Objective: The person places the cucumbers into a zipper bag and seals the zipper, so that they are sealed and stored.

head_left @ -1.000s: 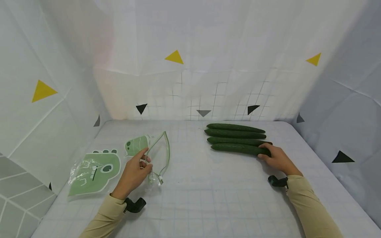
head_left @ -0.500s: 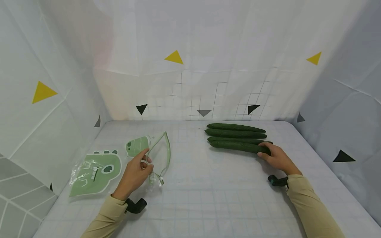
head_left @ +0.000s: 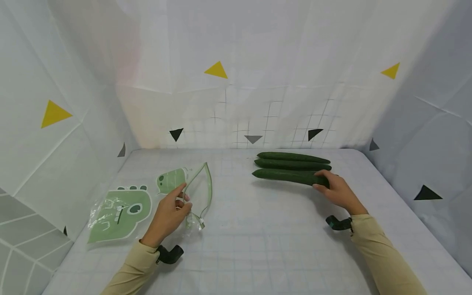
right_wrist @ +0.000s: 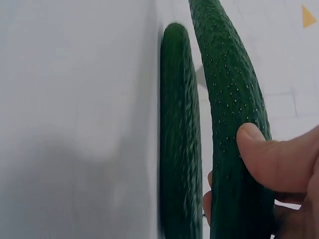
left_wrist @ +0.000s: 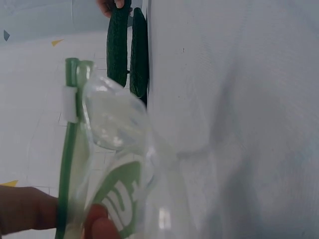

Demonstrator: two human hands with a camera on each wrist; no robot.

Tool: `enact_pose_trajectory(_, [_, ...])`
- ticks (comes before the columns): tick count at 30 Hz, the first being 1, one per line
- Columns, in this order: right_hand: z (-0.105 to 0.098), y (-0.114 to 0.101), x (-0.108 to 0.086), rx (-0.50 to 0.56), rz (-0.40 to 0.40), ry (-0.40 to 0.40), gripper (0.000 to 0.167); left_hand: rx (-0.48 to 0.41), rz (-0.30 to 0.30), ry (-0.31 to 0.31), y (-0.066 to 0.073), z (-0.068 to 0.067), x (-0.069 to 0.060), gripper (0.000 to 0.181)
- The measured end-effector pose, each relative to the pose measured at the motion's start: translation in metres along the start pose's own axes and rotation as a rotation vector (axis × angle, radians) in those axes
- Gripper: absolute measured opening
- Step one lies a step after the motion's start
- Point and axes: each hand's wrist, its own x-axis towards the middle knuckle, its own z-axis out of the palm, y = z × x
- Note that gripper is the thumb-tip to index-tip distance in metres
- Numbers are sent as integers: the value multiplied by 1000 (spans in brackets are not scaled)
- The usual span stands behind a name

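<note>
My left hand [head_left: 166, 215] pinches the mouth edge of a clear plastic slider bag [head_left: 121, 219] printed with a green dinosaur. In the left wrist view its green zip strip [left_wrist: 66, 164] with a white slider [left_wrist: 70, 104] runs between thumb and fingers, and the mouth gapes. My right hand [head_left: 341, 192] grips the right end of a cucumber [head_left: 282, 175], thumb on the near side. That cucumber is raised off the table, a shadow under it. Two cucumbers [head_left: 293, 165] show behind it in the head view; another is hidden there. In the right wrist view a cucumber [right_wrist: 179, 134] lies beneath, apart.
A white cloth with a faint grid covers the table [head_left: 243, 254]. White sheets with yellow and black triangles stand as walls [head_left: 287, 49] at the back and both sides. Each wrist wears a small black camera [head_left: 169, 254].
My right hand has lifted the nearest cucumber off the table and shifted it slightly left and away, over the one behind it. My left hand and the bag have stayed nearly still.
</note>
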Motion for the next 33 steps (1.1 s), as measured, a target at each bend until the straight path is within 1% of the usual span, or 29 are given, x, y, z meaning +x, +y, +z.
enact_pose_trajectory(4, [2,-11,3,11,1,-7,44,-4,7,2,-1,1,0,67])
enact_pose_trajectory(11, [8,-24,8,-2,-8,-3,43,-3,16,1,0,1,0,65])
enact_pose_trajectory(23, [29,-53,20,41,-17,-4,41,8,31,-11,3,7,-1,66])
enact_pose_trajectory(33, [48,-76,29,54,-51,5,40,-4,50,-17,5,9,-2,68])
